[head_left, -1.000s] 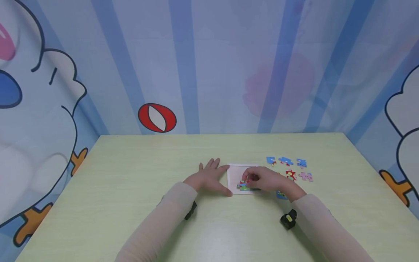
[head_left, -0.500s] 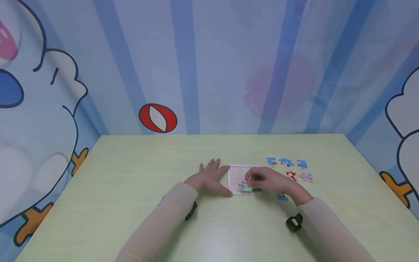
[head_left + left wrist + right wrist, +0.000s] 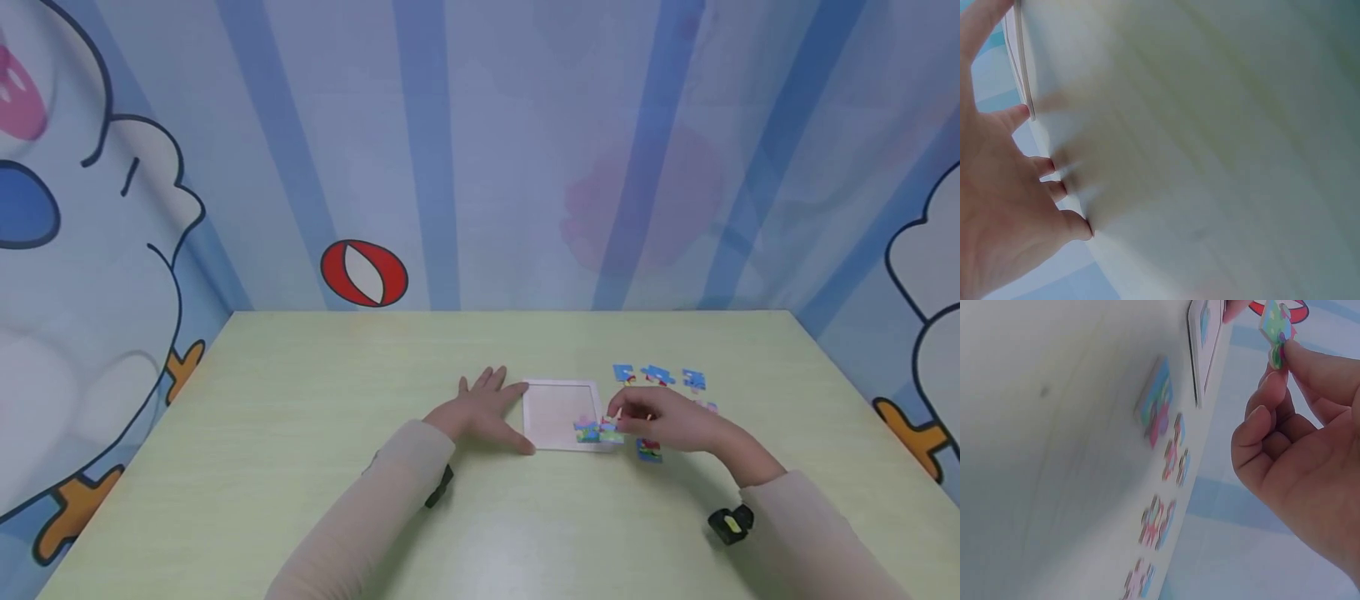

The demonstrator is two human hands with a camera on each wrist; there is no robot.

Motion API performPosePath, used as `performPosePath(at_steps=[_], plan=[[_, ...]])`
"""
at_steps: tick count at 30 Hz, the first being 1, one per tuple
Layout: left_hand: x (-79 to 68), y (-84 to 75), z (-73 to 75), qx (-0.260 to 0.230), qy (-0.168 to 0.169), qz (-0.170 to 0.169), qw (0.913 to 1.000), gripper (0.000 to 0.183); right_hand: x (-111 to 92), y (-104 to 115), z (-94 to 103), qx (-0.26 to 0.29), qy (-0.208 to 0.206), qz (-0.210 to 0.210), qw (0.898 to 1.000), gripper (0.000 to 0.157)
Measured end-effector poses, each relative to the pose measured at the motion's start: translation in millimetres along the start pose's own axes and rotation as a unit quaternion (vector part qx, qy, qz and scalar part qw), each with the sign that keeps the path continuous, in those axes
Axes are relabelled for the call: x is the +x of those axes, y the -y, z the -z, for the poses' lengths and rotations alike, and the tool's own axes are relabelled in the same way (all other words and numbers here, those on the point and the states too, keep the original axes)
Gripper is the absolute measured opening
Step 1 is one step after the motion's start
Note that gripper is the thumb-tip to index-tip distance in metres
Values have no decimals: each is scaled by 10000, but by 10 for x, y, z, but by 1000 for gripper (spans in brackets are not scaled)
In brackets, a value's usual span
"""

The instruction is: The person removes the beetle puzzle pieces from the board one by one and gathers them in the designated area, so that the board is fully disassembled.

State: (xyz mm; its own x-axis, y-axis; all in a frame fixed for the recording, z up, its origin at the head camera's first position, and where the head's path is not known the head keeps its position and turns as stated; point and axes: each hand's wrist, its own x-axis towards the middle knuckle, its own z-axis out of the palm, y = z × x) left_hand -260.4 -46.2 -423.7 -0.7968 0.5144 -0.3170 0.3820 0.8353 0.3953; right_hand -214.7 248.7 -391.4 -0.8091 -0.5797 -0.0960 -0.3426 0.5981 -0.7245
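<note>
My left hand (image 3: 480, 414) lies with spread, straight fingers at the left side of a shallow white puzzle tray (image 3: 532, 417); thumb and index finger touch its edge. My right hand (image 3: 675, 422) pinches a green puzzle piece (image 3: 1274, 328) between thumb and fingertips, over the tray's right edge in the head view. In the right wrist view that piece is raised off the table, and the other fingers are curled. A blue and green puzzle piece (image 3: 585, 431) lies in the tray's lower right part, just left of the held piece.
Several loose puzzle pieces lie right of the tray, among them a blue one (image 3: 693, 380) at the back and a blue and red one (image 3: 648, 450) nearer the front. My right hand hides some. A patterned blue backdrop (image 3: 510, 167) stands behind the table (image 3: 360, 367).
My right hand has moved right, from over the tray's lower middle to its right edge, with a puzzle piece in its fingertips. The left hand has stayed at the tray's left side.
</note>
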Motion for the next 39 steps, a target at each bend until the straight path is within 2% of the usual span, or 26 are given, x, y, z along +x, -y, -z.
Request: performPosePath(at_steps=[5,19,25,39], plan=[[-14,-13,1,-43,-25,10,10000,98,-168,-68,102,-211,-118,-6,9997,8],[-10,-11,-7,9,-48,5,10000,99,-516,-342,275,-268,-123,-253,9992,9],[-15,-13,-3,8,-49,9,10000,99,-572,-440,289,-215,-100,-470,9986,7],[-24,-10,3,-23,-17,-24,10000,99,-564,-618,266,-195,-50,-606,9980,7]])
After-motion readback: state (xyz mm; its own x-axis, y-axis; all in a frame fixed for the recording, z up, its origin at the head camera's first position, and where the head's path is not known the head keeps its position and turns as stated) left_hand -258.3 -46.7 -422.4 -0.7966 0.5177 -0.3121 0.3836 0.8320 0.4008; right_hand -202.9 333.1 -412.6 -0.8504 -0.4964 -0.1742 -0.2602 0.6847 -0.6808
